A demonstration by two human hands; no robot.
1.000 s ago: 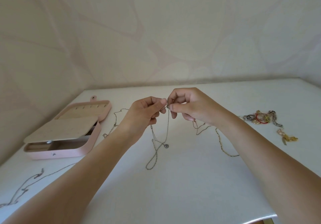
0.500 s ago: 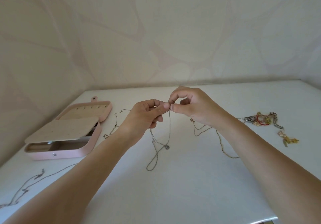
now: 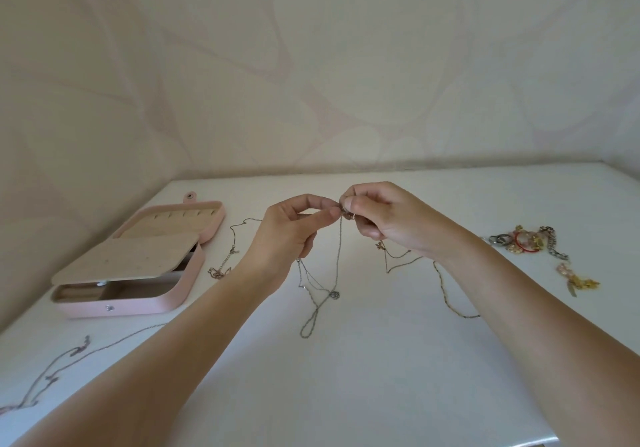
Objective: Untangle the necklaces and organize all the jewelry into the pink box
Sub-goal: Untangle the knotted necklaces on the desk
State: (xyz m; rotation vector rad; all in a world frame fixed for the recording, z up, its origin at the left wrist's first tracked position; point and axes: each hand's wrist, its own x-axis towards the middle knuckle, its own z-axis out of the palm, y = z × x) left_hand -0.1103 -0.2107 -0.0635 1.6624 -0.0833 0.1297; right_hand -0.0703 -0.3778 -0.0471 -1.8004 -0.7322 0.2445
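Note:
Above the middle of the white table, my left hand (image 3: 291, 238) and my right hand (image 3: 388, 221) pinch the same spot of a thin silver necklace (image 3: 337, 259), fingertips nearly touching. Its chain hangs down in loops, with a small round pendant (image 3: 334, 294) and a long loop lying on the table. A second fine chain (image 3: 443, 290) trails from under my right hand across the table to the right. The pink box (image 3: 138, 266) lies open at the left, its beige inner flap over the lower tray.
Another chain (image 3: 232, 249) lies between the box and my left hand. A long necklace (image 3: 69, 360) sprawls at the near left edge. A heap of rings, bracelets and gold pieces (image 3: 526, 242) lies at the right, with a gold earring (image 3: 576, 278) nearby. Walls close in behind and left.
Both hands stay pinched on the chain and shift only slightly; the right hand's fingers have reworked their pinch at the knot. The hanging loops have swung a little.

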